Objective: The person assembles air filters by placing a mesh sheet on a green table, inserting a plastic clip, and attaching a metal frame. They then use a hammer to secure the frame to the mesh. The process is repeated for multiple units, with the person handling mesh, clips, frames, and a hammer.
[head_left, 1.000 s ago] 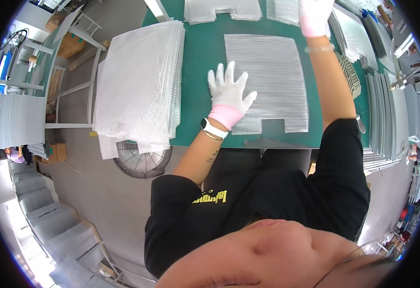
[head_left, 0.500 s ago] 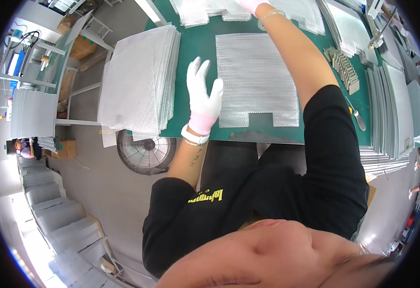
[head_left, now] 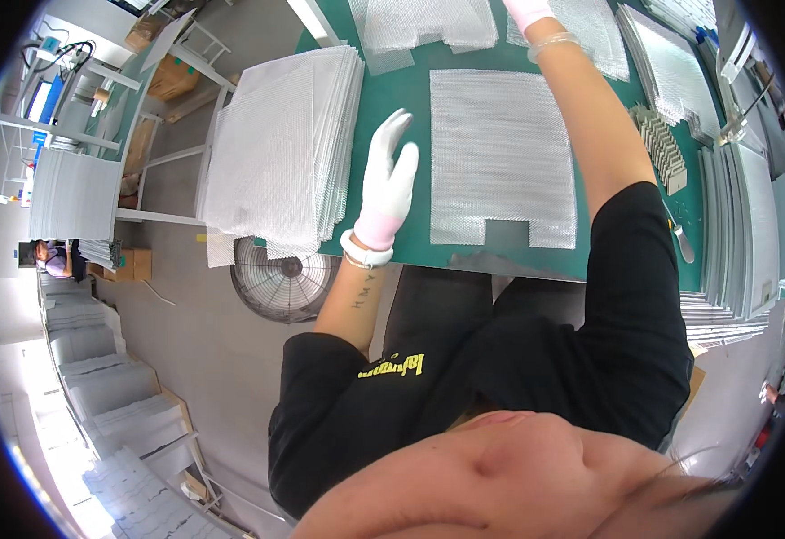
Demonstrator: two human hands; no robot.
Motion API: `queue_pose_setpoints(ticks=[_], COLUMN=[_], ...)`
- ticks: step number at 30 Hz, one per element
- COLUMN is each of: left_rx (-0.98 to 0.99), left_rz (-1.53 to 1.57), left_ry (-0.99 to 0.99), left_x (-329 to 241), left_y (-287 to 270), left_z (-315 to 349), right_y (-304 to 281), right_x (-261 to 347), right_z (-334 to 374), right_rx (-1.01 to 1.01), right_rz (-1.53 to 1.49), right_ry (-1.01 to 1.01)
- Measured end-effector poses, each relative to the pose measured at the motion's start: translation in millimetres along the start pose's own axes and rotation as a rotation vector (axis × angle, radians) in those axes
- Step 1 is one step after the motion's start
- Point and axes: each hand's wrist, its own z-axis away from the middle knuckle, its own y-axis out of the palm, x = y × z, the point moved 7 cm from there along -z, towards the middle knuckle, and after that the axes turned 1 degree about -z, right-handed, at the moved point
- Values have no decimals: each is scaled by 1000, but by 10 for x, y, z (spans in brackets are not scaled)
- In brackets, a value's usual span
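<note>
right now my left hand (head_left: 389,184) in its white glove is open, fingers straight and together, flat over the green counter (head_left: 410,108) just left of the silver mesh sheet (head_left: 500,157). whether the palm actually presses the counter or hovers a little above it i can't quite tell from this angle. the mesh sheet lies flat in the middle of the counter, with a notch cut out of its near edge. my right hand (head_left: 527,11) reaches to the far edge of the view, where it's mostly cut off, so i cannot tell if it's open or closed; it sits by more mesh pieces (head_left: 424,27) at the far side. to the left a thick stack of mesh sheets (head_left: 280,153) hangs over the counter's left edge. on the right, thin panels (head_left: 734,234) stand stacked near a small ribbed block (head_left: 664,148). a round fan (head_left: 283,280) sits on the floor below the near-left corner.
</note>
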Motion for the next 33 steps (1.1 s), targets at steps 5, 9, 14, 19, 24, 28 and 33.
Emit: queue_pose_setpoints(ticks=[5, 9, 14, 19, 24, 28, 33], left_rx=[88, -30, 68, 90, 74, 82, 103], left_rz=[652, 1304, 1377, 529, -92, -356, -436], left_ry=[-171, -433, -365, -290, -124, -67, -109], left_x=[428, 267, 62, 114, 102, 175, 265], left_y=[237, 379, 212, 301, 398, 394, 424], left_z=[-308, -490, -428, -455, -541, -678, -730], right_y=[-426, -987, -1548, -1675, -1694, -1698, -1649], right_x=[225, 848, 1293, 1313, 1239, 1167, 1117], right_z=[308, 1217, 2463, 2952, 3197, 3326, 3379], right_rx=[-183, -184, 169, 307, 363, 352, 372], right_rz=[-238, -297, 493, 778, 809, 751, 753], right_ry=[-176, -207, -317, -66, 30, 67, 112])
